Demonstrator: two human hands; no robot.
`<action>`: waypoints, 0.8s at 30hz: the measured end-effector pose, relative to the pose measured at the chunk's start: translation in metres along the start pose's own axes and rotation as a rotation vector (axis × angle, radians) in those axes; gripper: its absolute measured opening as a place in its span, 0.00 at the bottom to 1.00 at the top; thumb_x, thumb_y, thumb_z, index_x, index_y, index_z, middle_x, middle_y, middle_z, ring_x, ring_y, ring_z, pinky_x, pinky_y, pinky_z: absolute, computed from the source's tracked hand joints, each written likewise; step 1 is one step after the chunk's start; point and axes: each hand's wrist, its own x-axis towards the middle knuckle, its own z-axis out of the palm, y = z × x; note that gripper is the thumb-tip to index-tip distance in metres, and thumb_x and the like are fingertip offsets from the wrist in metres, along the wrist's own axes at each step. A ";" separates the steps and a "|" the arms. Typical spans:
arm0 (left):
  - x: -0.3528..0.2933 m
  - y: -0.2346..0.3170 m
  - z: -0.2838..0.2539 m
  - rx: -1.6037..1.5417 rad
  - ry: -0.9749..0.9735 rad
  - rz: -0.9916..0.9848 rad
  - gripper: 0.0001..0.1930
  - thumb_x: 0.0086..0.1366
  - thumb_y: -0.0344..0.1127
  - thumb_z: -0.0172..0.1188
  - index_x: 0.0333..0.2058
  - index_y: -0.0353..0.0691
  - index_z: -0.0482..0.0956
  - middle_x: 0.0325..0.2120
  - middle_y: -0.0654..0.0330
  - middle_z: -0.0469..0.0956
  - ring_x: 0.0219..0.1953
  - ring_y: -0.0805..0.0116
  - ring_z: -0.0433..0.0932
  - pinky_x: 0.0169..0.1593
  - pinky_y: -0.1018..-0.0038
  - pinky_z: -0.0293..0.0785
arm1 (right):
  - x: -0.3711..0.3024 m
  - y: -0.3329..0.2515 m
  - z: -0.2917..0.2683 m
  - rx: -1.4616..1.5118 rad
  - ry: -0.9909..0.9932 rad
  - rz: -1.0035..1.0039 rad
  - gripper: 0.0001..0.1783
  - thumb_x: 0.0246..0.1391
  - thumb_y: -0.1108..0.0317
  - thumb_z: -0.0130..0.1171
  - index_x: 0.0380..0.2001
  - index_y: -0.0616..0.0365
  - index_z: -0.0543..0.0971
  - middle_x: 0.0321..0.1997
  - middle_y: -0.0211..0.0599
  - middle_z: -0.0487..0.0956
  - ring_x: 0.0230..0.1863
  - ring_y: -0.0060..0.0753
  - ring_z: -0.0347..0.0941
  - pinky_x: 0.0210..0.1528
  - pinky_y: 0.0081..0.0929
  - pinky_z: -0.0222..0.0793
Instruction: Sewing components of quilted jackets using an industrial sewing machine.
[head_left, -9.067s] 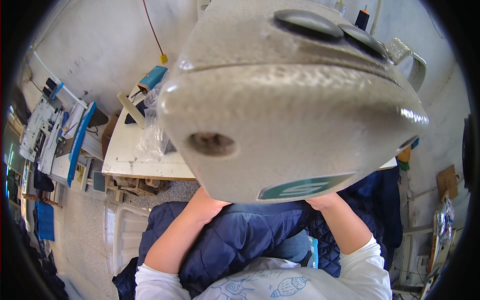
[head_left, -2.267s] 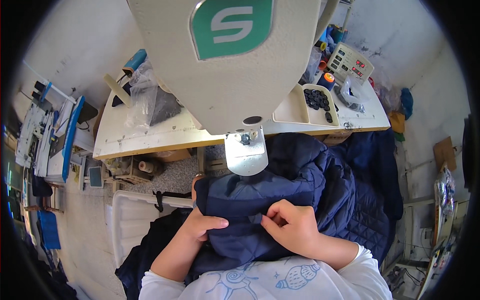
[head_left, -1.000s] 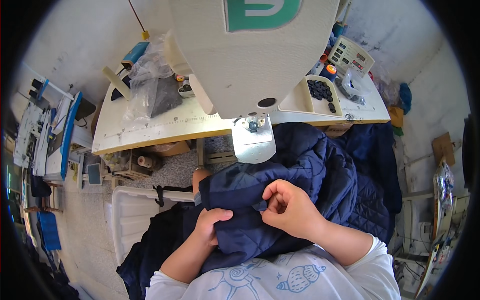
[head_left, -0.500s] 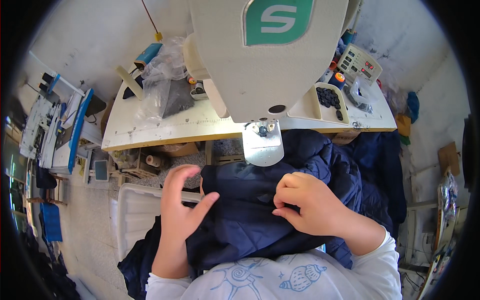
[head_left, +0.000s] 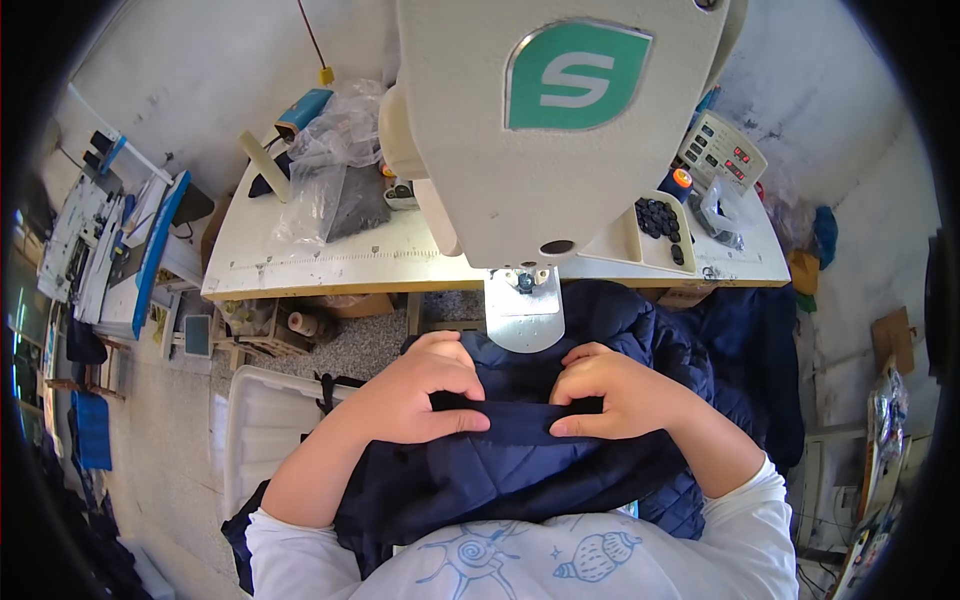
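Note:
A dark navy jacket lies across my lap, its quilted part bunched up to the right. Both hands pinch the edge of one plain panel and hold it stretched as a straight band. My left hand grips the band at its left, thumb on the near side. At the right, my right hand pinches the same edge, thumb and fingers closed on it. Just beyond my hands is the metal work plate of a cream sewing machine; the jacket edge is apart from it.
The white machine table spans the far side. On it are a tray of dark buttons, a control panel with red digits and a clear plastic bag. A white plastic crate stands at left, with another machine farther off.
My left hand, open before, has moved right and closed on the jacket edge. My right hand has taken a firmer pinch. The panel is now drawn into a straight band nearer my body.

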 end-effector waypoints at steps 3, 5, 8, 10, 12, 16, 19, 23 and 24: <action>-0.004 -0.017 0.002 -0.068 0.088 -0.052 0.08 0.51 0.36 0.67 0.24 0.42 0.76 0.24 0.66 0.73 0.32 0.69 0.72 0.61 0.59 0.52 | 0.004 0.006 -0.009 0.170 -0.014 -0.021 0.10 0.51 0.62 0.60 0.26 0.57 0.75 0.23 0.28 0.73 0.32 0.34 0.70 0.59 0.41 0.53; -0.004 -0.023 0.009 -0.183 0.177 -0.050 0.07 0.53 0.35 0.65 0.24 0.42 0.76 0.24 0.67 0.73 0.31 0.70 0.72 0.61 0.59 0.51 | 0.007 0.013 -0.014 0.199 0.067 -0.061 0.09 0.50 0.63 0.60 0.26 0.57 0.74 0.23 0.27 0.72 0.32 0.32 0.69 0.60 0.41 0.52; 0.008 -0.023 0.014 -0.295 0.322 -0.080 0.06 0.56 0.33 0.61 0.23 0.40 0.75 0.22 0.67 0.72 0.31 0.72 0.71 0.61 0.57 0.50 | 0.014 0.016 -0.029 0.230 0.187 -0.023 0.07 0.51 0.66 0.59 0.25 0.57 0.74 0.23 0.27 0.70 0.30 0.28 0.65 0.49 0.31 0.58; 0.018 -0.022 0.016 -0.282 0.428 -0.079 0.07 0.58 0.32 0.59 0.24 0.39 0.73 0.22 0.67 0.71 0.30 0.74 0.70 0.55 0.64 0.59 | 0.022 0.019 -0.041 0.305 0.187 0.044 0.08 0.51 0.68 0.60 0.24 0.59 0.74 0.22 0.24 0.69 0.28 0.19 0.62 0.33 0.19 0.58; 0.025 -0.026 0.019 -0.418 0.476 -0.141 0.06 0.58 0.31 0.58 0.24 0.37 0.73 0.21 0.66 0.71 0.29 0.75 0.69 0.47 0.71 0.63 | 0.027 0.029 -0.045 0.389 0.176 0.163 0.09 0.52 0.67 0.60 0.24 0.60 0.74 0.22 0.21 0.70 0.26 0.12 0.61 0.29 0.15 0.58; 0.032 -0.030 0.021 -0.540 0.553 -0.237 0.06 0.58 0.30 0.58 0.25 0.35 0.73 0.21 0.65 0.71 0.29 0.77 0.68 0.35 0.79 0.63 | 0.037 0.033 -0.052 0.427 0.149 0.280 0.08 0.53 0.67 0.59 0.25 0.60 0.75 0.23 0.21 0.72 0.27 0.12 0.63 0.31 0.14 0.60; 0.036 -0.031 0.015 -0.524 0.544 -0.325 0.06 0.58 0.30 0.58 0.25 0.34 0.74 0.23 0.65 0.73 0.30 0.78 0.69 0.37 0.79 0.64 | 0.040 0.032 -0.054 0.431 0.209 0.289 0.08 0.53 0.67 0.59 0.26 0.61 0.76 0.24 0.22 0.73 0.28 0.12 0.64 0.33 0.15 0.62; 0.034 -0.042 0.017 -0.575 0.557 -0.374 0.05 0.58 0.30 0.58 0.27 0.34 0.76 0.28 0.65 0.76 0.32 0.79 0.71 0.40 0.79 0.66 | 0.044 0.034 -0.057 0.448 0.225 0.266 0.09 0.53 0.66 0.59 0.27 0.62 0.76 0.25 0.23 0.74 0.30 0.13 0.66 0.35 0.16 0.63; 0.034 -0.042 0.017 -0.595 0.571 -0.355 0.05 0.57 0.29 0.59 0.28 0.34 0.77 0.29 0.64 0.77 0.34 0.78 0.72 0.41 0.79 0.67 | 0.046 0.035 -0.058 0.441 0.226 0.257 0.09 0.53 0.66 0.59 0.27 0.62 0.76 0.26 0.23 0.74 0.30 0.13 0.66 0.36 0.16 0.63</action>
